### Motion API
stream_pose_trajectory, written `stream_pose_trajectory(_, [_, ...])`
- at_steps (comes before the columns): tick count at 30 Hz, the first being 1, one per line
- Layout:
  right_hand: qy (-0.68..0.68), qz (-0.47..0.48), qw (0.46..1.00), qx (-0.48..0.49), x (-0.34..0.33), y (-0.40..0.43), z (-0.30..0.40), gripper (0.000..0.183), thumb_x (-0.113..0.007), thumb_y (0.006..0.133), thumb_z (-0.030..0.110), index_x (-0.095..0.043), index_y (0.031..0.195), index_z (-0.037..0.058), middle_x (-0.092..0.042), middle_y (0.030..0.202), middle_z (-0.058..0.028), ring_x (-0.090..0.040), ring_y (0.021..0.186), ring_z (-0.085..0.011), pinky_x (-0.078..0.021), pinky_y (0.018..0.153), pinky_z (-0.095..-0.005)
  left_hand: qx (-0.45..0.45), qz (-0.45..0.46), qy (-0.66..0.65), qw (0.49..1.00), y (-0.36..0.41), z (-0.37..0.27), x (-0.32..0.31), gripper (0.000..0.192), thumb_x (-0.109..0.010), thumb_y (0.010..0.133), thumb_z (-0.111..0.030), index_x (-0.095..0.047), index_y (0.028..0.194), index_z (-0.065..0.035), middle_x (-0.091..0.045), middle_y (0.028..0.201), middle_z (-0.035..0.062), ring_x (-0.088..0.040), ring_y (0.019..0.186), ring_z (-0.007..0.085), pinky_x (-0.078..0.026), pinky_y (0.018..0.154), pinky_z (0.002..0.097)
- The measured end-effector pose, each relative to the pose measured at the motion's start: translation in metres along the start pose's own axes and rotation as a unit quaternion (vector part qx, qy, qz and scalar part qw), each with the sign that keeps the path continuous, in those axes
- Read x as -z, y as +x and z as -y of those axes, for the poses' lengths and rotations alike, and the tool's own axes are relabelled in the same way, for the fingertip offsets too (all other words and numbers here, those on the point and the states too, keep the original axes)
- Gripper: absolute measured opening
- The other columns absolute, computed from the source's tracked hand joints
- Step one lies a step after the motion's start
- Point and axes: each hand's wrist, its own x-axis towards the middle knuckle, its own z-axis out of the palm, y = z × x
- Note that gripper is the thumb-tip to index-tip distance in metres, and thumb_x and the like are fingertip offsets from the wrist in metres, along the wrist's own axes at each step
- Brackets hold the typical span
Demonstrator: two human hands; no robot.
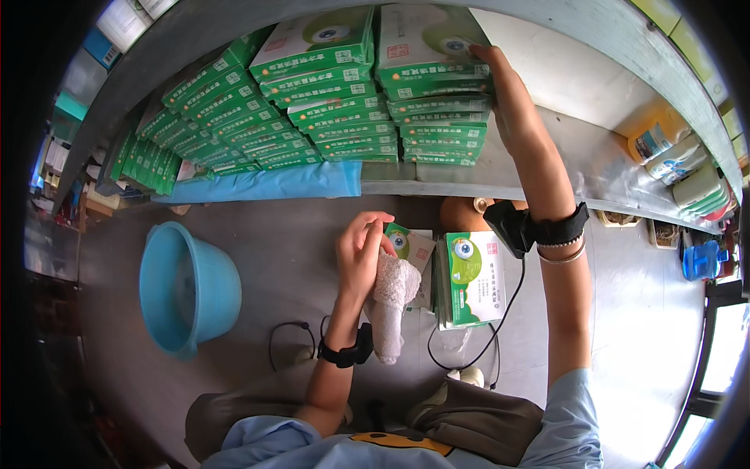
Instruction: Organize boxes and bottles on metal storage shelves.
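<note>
My left hand (362,252) grips a crumpled pale pink terry cloth (394,299), whose loose end hangs down over the floor. Up on the shelf, my right hand (491,61) grasps the right edge of the top green-and-white carton (430,35) in the rightmost stack. One fingertip lies on the carton's printed top; the other fingers are hidden along its side. More green cartons (334,114) with an eye picture stand stacked to the left. Below the shelf, a pile of similar cartons (477,275) is on the floor, and another carton (419,246) lies partly behind the cloth.
A light-blue plastic tub (220,281) stands on the floor at left. Blue sheeting (263,183) covers part of the metal shelf edge (445,187). Bottles (659,138) stand on the shelf at right. A black cable (510,311) runs from my right wrist strap past the floor pile.
</note>
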Motion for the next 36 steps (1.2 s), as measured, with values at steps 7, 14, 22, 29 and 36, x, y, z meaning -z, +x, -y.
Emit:
stream_pose_trajectory(7, [0.032,-0.016,0.999,-0.034,0.003,-0.004,0.015,0.032,-0.046,0.084,0.027,-0.05,0.109,0.0077,-0.051,0.106,-0.0087,-0.048,0.092,-0.0169,-0.0359,0.083,-0.0306,0.043,-0.009,-0.012,0.999,-0.022,0.021,0.001,0.023,-0.042,0.087,-0.021,-0.056,0.088,-0.0027,-0.052,0.051,0.0033,-0.047,0.043,0.0067,-0.03,0.041,0.0177])
stream_pose_trajectory(14, [-0.116,0.082,0.984,0.111,0.024,0.021,-0.019,0.048,-0.051,0.08,0.003,-0.032,0.123,0.0126,-0.049,0.111,-0.0118,-0.052,0.09,-0.02,-0.0448,0.08,-0.0336,0.069,-0.005,-0.031,0.997,-0.026,0.025,0.01,0.017,-0.043,0.086,-0.011,-0.055,0.088,0.0009,-0.059,0.083,0.0058,-0.052,0.048,0.0095,-0.04,0.043,0.0209])
stream_pose_trajectory(22, [0.19,0.089,0.97,-0.124,0.019,0.021,-0.005,0.041,-0.054,0.079,0.032,-0.047,0.113,0.009,-0.05,0.106,-0.0101,-0.054,0.085,-0.0205,-0.0453,0.072,-0.0324,0.096,-0.011,-0.05,0.994,-0.034,0.031,0.013,0.017,-0.045,0.085,-0.012,-0.056,0.086,0.0003,-0.06,0.083,0.0059,-0.052,0.048,0.0092,-0.037,0.044,0.0201])
stream_pose_trajectory(29, [0.147,0.073,0.986,-0.035,0.026,-0.019,-0.005,0.033,-0.05,0.08,0.029,-0.052,0.103,0.0063,-0.056,0.096,-0.0105,-0.054,0.087,-0.0191,-0.0411,0.076,-0.0296,0.121,-0.009,-0.05,0.991,-0.033,0.037,0.023,0.018,-0.046,0.085,-0.018,-0.056,0.087,-0.0028,-0.054,0.06,0.0038,-0.049,0.046,0.0073,-0.035,0.043,0.019])
stream_pose_trajectory(36, [-0.072,0.03,0.991,0.106,0.067,-0.098,-0.023,0.033,-0.051,0.079,0.026,-0.048,0.098,-0.0004,-0.055,0.098,-0.0132,-0.055,0.089,-0.0196,-0.0456,0.076,-0.0316,0.246,0.086,-0.282,0.923,-0.036,0.017,0.034,0.034,-0.041,0.085,-0.029,-0.049,0.107,-0.0039,-0.048,0.062,0.0039,-0.036,0.047,0.0058,-0.031,0.043,0.0192])
